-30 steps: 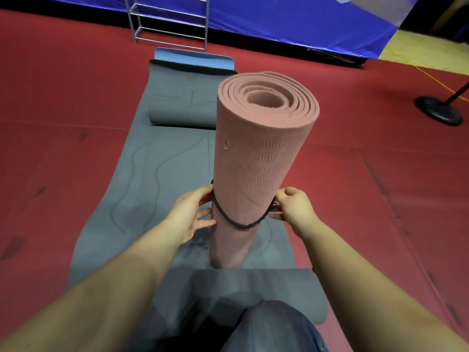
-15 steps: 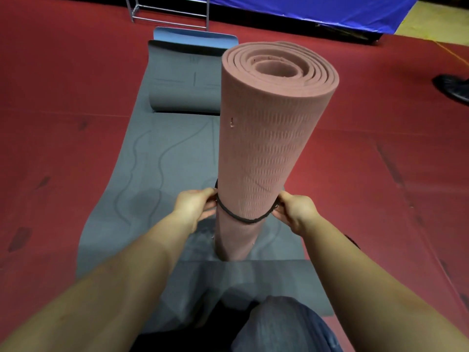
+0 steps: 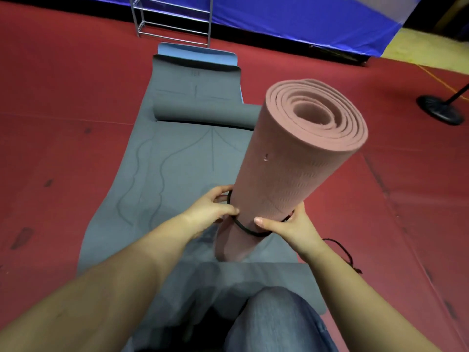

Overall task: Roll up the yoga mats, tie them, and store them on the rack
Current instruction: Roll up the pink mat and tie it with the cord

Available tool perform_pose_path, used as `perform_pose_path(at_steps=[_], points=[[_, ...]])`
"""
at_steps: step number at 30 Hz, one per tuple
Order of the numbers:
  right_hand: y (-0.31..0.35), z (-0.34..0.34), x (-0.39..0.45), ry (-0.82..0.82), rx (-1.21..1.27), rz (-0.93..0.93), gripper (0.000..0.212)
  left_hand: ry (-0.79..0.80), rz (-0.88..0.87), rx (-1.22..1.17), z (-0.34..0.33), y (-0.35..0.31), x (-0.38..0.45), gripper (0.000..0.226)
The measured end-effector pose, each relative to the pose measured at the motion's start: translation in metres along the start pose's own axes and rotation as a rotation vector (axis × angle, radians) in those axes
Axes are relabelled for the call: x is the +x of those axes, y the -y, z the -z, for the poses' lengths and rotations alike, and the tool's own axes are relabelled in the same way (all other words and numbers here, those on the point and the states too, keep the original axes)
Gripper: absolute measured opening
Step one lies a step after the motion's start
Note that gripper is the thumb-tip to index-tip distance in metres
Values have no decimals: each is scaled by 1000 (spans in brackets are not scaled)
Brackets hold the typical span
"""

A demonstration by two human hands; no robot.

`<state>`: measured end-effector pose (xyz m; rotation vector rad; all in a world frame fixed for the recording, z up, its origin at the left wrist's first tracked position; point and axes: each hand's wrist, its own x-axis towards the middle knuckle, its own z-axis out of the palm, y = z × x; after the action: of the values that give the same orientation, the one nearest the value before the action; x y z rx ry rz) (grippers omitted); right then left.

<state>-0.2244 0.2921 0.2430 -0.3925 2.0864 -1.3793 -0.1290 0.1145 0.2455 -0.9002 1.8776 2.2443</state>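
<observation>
Closest is a bent knee in blue jeans (image 3: 276,323), on the curled near end of a grey yoga mat (image 3: 177,174). Just past it, the rolled pink yoga mat (image 3: 291,168) stands on end on the grey mat, tipped to the right. A black cord loop (image 3: 243,228) goes around it near the bottom.

The left hand (image 3: 213,209) pinches the loop on its side with bent fingers. The right hand (image 3: 286,227) grips the loop too, thumb pressed flat on the roll.

So the pink mat looks rolled, and tying seems partly done. Another black cord (image 3: 342,250) lies on the red floor (image 3: 63,97) nearby.

Farther off, the grey mat is only half rolled, with a blue mat (image 3: 198,50) under its far end. The metal rack (image 3: 175,21) stands beyond; no mats can be seen on the part that shows.
</observation>
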Motion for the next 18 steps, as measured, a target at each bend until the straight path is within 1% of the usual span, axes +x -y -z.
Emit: perform_pose_path(at_steps=[2, 5, 7, 10, 11, 13, 15, 16, 18], points=[[10, -9, -8, -71, 45, 18, 119, -40, -12, -39, -4, -7, -7, 55], [31, -19, -11, -108, 151, 45, 111, -51, -69, -59, -3, -19, -14, 54], [45, -24, -12, -136, 242, 37, 96, -78, -125, -59, 2, -28, -19, 54], [65, -37, -12, -158, 410, -20, 67, -173, -208, -27, 12, -42, -19, 60], [67, -42, -10, -154, 464, -41, 62, -199, -235, 2, 15, -47, -18, 61], [69, -53, -4, -142, 582, -117, 56, -252, -290, 166, 22, -54, -12, 64], [63, -64, 5, -119, 695, -212, 54, -304, -332, 455, 29, -54, -4, 69], [60, -70, 10, -105, 746, -270, 60, -317, -330, 591, 32, -51, 0, 71], [46, -82, 25, -101, 814, -396, 78, -314, -304, 808, 35, -38, 11, 78]])
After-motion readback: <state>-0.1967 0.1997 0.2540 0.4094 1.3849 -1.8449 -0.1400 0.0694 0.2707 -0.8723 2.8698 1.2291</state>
